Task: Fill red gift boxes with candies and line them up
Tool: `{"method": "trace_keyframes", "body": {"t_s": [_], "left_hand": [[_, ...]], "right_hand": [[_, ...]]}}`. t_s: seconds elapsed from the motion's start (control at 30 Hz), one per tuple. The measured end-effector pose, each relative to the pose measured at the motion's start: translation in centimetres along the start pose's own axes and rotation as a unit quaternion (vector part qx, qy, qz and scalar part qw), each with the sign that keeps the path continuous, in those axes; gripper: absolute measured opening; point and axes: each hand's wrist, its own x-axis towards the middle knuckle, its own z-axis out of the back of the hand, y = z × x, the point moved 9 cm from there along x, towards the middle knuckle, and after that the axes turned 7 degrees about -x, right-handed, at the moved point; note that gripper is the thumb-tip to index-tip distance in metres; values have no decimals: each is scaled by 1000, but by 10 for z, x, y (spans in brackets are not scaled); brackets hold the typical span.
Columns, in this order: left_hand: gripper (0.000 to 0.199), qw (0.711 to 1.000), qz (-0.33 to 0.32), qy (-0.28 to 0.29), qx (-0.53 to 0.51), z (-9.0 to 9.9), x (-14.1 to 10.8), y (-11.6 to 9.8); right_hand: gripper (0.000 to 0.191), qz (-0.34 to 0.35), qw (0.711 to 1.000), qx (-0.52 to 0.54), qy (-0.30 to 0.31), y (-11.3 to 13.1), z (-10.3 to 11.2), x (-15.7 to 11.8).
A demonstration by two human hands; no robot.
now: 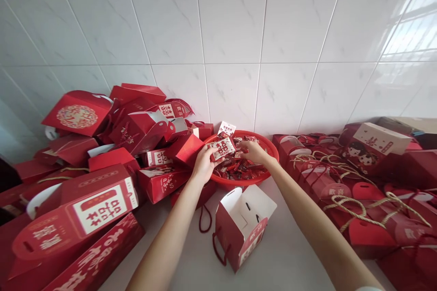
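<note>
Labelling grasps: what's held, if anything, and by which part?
The left hand holds a small white-and-red packet by its left end. The right hand is at the red basin; its grip can't be told.

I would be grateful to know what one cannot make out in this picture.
All in the head view:
- Right hand: fingertips unclear among small wrapped pieces; any grip on one can't be told.
- Small packet in the left hand: finest print too small.
- Red basin: bottom covered by wrapped pieces.
- Boxes on the right: contents hidden by their closed tops.
- Lower-left box: cut off by the bottom edge.
</note>
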Motion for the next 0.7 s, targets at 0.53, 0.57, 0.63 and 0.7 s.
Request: {"method": "trace_keyframes", "body": {"t_s": [0.53,0.57,0.63,0.7], "left_hand": [[9,999,24,-7,-34,2,1,5],[9,999,24,-9,-36,2,1,5],[9,999,23,-12,-39,2,1,5],[9,999,23,-15,-41,2,1,5]], "right_hand": [[32,-110,979,-170,-7,-19,15,-13],[34,-104,979,-175,-13,-18,16,-14],[39,-71,982,-172,-6,-11,12,-15],[42,-28,987,-157,19,-1,2,-14]]}}
